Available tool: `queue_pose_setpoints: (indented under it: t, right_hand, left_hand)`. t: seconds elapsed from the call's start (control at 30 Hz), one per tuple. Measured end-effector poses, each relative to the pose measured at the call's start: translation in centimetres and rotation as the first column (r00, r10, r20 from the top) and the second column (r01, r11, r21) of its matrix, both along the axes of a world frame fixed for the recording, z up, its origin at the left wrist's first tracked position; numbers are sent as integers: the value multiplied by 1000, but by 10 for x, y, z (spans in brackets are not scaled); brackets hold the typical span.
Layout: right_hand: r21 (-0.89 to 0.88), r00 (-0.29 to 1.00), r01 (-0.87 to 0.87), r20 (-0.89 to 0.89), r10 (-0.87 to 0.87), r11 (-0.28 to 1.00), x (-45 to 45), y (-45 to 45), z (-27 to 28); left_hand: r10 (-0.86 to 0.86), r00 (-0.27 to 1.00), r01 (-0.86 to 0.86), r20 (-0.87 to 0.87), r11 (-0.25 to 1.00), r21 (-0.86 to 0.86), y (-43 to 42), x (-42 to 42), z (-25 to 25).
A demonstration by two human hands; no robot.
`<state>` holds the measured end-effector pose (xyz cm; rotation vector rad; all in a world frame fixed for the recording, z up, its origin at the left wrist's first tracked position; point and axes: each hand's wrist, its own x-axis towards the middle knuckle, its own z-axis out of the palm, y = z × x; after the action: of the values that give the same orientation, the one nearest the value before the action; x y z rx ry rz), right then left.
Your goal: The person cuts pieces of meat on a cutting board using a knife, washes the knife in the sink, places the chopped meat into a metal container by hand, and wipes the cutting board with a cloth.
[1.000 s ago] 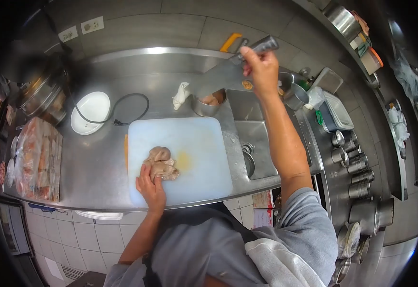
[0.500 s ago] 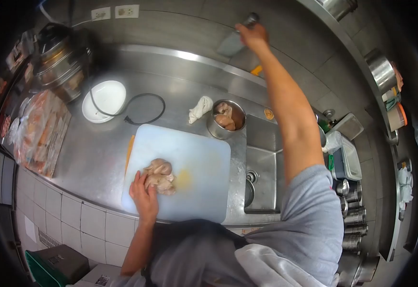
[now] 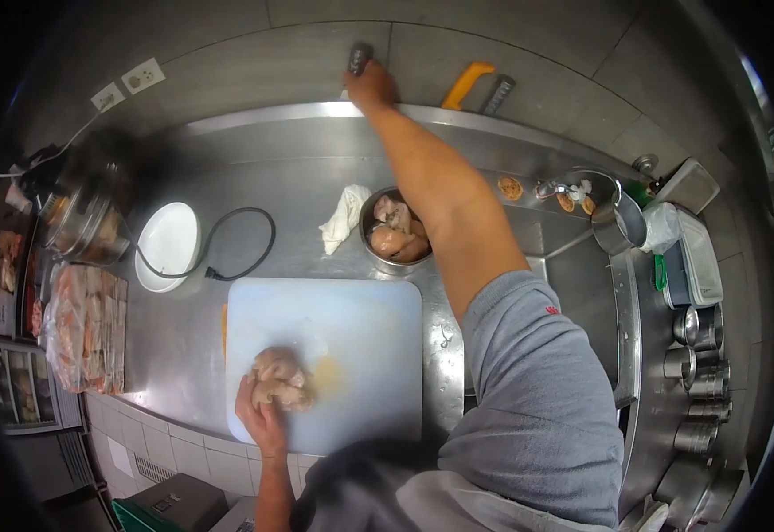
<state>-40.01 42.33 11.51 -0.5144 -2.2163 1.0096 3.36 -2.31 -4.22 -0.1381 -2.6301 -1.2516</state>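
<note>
Gripping dark handle [image 3: 361, 58], right hand [image 3: 372, 87] outstretched, left hand [image 3: 262, 423] unclenched, touching raw meat [image 3: 281, 379]

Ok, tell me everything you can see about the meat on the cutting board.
The meat is pale pinkish-beige and looks raw and soft, bunched in rounded lobes; I can't tell whether it's one piece or several. It lies on the left side of the white cutting board, toward the near edge, beside a yellowish stain. The left hand touches its near left side.
</note>
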Motion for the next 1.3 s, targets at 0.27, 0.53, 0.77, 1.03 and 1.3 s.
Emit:
queue_pose_setpoints:
  t: [0.27, 0.53, 0.77, 1.03, 1.3]
  right_hand:
    - [-710, 951, -307, -238, 195, 634, 72, 73, -24]
    - [-916, 852, -400, -377, -363, 13, 89, 219, -22]
    - [-775, 739, -615, -505, -446, -142, 13, 301, 22]
    - [-566, 595, -549, -782, -188, 615, 149, 136, 115]
    - [-235, 956, -290, -42, 289, 928, 452, 13, 4]
  left_hand:
    - [-57, 998, 57, 8, 998, -2, -6, -2, -5]
    - [25, 999, -26, 32, 999, 39, -4, 0, -12]
    - [3, 1000, -2, 21, 1000, -23, -2, -2, -3]
    - [-10, 999, 7, 37, 997, 79, -4, -3, -8]
    - [85, 996, -77, -38, 981, 176, -13, 3, -7]
